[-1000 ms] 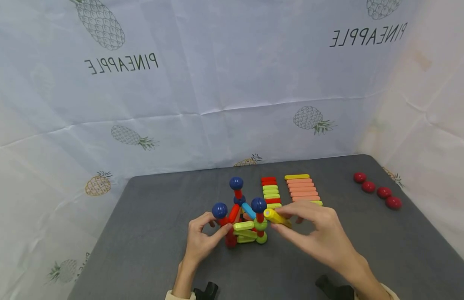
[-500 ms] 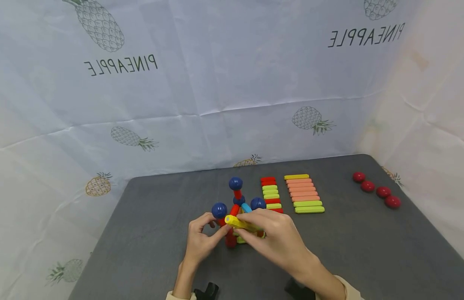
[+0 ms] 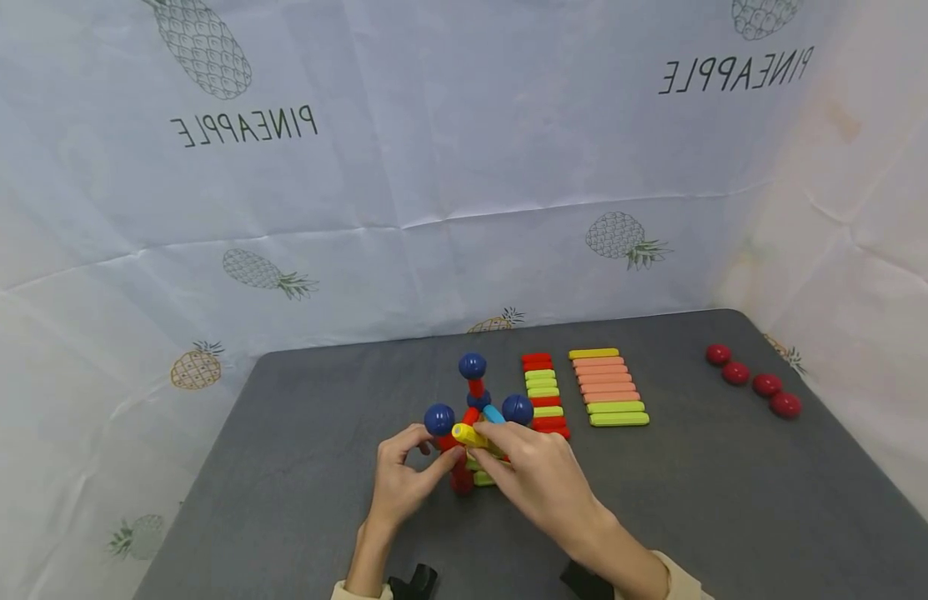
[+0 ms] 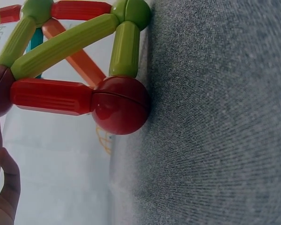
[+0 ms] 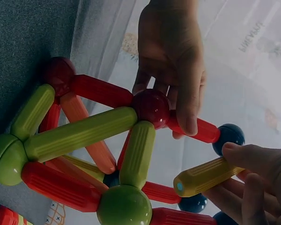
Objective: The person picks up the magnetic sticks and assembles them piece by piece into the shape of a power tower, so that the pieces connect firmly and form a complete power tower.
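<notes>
Left hand (image 3: 398, 477): gripped a red stick (image 5: 206, 131) of the frame (image 5: 82, 133). Right hand (image 3: 540, 477): pinched one yellow stick (image 5: 203, 177), pointed toward the left hand, tip near a blue ball (image 3: 439, 420).

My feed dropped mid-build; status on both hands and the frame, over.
Left hand pinching upper red rod. Right hand pinching yellow rod, one end free. Rod-and-ball frame standing on gray table. Right hand blocks part of it from head camera.
</notes>
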A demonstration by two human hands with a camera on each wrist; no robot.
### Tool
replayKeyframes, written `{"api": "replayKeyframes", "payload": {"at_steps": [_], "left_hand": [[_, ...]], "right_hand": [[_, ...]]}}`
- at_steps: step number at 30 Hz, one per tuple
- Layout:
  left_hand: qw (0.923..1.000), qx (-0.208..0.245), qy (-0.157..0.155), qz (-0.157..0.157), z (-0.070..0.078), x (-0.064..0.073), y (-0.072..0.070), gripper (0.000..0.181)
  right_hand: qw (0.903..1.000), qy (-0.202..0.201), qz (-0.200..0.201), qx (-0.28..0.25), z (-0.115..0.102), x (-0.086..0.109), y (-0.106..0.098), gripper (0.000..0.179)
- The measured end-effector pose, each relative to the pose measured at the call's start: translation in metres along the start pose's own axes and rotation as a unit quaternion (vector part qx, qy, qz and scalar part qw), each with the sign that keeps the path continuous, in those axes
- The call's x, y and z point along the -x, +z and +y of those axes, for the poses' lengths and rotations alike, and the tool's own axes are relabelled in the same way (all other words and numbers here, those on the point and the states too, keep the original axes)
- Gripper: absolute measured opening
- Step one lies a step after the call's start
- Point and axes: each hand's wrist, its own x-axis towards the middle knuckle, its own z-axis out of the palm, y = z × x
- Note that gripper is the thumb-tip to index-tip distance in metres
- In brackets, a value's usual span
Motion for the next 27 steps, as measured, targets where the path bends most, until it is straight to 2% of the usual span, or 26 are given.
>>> {"api": "replayKeyframes", "payload": {"at_steps": [16, 27], "left_hand": [[1.0, 0.003, -0.005, -0.001, -0.001, -0.001, -0.001, 0.023], [1.0, 0.005, 0.0, 0.0, -0.002, -0.002, -0.001, 0.023]], "right_hand": [[0.9986, 0.03, -0.041, 0.015, 0.002, -0.003, 0.008, 0.026], [0.9972, 0.029, -0.049, 0.049, 0.004, -0.002, 0.013, 0.025]]}}
